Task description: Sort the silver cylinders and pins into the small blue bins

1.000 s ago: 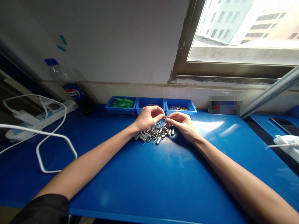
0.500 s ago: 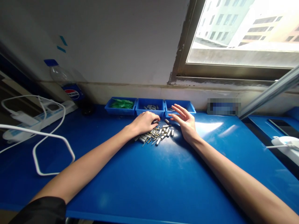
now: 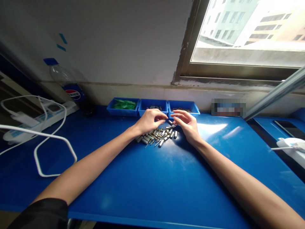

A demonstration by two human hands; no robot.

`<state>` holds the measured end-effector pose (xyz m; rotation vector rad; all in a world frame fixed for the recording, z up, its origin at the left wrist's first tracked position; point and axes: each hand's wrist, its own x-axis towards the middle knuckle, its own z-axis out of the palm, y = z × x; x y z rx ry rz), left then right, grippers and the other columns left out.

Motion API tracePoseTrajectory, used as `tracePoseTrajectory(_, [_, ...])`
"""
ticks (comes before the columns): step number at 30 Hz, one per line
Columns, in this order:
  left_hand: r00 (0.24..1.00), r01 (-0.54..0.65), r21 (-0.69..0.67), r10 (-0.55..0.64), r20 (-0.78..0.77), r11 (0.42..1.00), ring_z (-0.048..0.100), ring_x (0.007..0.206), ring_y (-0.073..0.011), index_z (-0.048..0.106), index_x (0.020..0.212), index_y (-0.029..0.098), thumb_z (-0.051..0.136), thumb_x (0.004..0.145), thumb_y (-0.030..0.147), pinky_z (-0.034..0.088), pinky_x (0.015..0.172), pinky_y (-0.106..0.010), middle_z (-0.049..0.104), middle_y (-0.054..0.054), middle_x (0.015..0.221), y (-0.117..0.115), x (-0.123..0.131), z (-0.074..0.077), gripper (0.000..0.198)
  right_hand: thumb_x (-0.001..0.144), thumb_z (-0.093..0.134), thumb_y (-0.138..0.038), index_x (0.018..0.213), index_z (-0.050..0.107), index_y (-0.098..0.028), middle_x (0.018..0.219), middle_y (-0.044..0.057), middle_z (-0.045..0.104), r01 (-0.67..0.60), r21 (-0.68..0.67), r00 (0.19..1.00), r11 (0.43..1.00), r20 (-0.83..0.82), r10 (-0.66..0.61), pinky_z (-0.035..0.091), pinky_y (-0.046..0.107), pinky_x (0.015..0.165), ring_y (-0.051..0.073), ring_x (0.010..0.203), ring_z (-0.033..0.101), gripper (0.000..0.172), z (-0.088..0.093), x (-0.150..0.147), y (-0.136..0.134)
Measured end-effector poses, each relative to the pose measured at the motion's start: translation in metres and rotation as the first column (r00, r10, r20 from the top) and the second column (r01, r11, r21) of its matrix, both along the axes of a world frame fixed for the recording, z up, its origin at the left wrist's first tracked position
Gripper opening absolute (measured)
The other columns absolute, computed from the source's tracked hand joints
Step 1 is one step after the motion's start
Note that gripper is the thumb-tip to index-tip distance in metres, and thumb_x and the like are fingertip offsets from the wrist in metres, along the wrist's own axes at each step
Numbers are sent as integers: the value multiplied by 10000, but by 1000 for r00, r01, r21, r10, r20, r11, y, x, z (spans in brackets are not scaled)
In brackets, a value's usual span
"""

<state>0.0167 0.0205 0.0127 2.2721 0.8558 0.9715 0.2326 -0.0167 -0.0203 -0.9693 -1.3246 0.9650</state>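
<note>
Picking from the parts point(image 3: 158, 136) — left hand point(image 3: 149, 121) and right hand point(image 3: 188, 125) curl fingertip to fingertip over them, grip unclear — tiny pieces need a fine pinch.

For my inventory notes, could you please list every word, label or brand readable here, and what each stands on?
"PEPSI": on the blue label of the clear plastic bottle against the wall.
Pixelated patch below the window: unreadable.
Nothing else carries legible text.

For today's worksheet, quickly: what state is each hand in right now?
Left hand: curled over the metal parts, grip cannot be told.
Right hand: half-curled beside them, grip cannot be told.
</note>
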Motion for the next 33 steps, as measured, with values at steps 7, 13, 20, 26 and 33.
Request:
tracePoseTrajectory(7, [968, 96, -345, -6, 253, 934, 774, 902, -204, 775, 960, 123, 848, 777, 278, 636, 874, -331, 803, -89, 960, 1, 1, 6, 251, 757, 892, -472, 1097, 751, -247, 924, 41, 806, -120, -64, 988, 991, 89, 126, 630, 373, 802, 218, 830, 758, 431, 5, -5, -8])
tracePoseTrajectory(13, [970, 64, -429, 45, 239, 901, 783, 762, -200, 765, 963, 113, 851, 790, 309, 656, 695, -299, 795, -100, 951, 0, -1, 12, 276, 754, 894, -461, 1027, 777, -218, 970, 67, 825, -170, -84, 984, 982, 42, 174, 638, 386, 833, 242, 888, 784, 384, 7, -6, -9])
tracePoseTrajectory(20, [926, -268, -115, 288, 244, 957, 801, 834, -211, 785, 927, 137, 798, 826, 220, 669, 797, -306, 810, -80, 960, 14, -15, 14, 132, 803, 849, -459, 957, 789, -225, 908, 60, 814, -52, -57, 998, 997, 34, 54, 615, 360, 777, 219, 812, 764, 287, 6, -5, -4])
tracePoseTrajectory(26, [924, -341, 42, 326, 198, 939, 788, 824, -183, 809, 987, 139, 729, 857, 180, 659, 778, -277, 809, -86, 1033, 17, -19, 15, 158, 833, 821, -422, 978, 795, -228, 908, 53, 814, -51, -59, 999, 997, 9, 51, 563, 337, 728, 196, 756, 732, 243, 3, -2, -2])
tracePoseTrajectory(33, [968, -28, 107, 54, -245, 994, 781, 888, -210, 818, 1019, 182, 713, 873, 203, 607, 848, -299, 827, -54, 984, 7, -16, 13, 181, 837, 798, -405, 963, 794, -241, 868, 32, 806, -12, -47, 1000, 999, -5, 12, 547, 345, 720, 191, 723, 696, 207, 0, 0, 0])
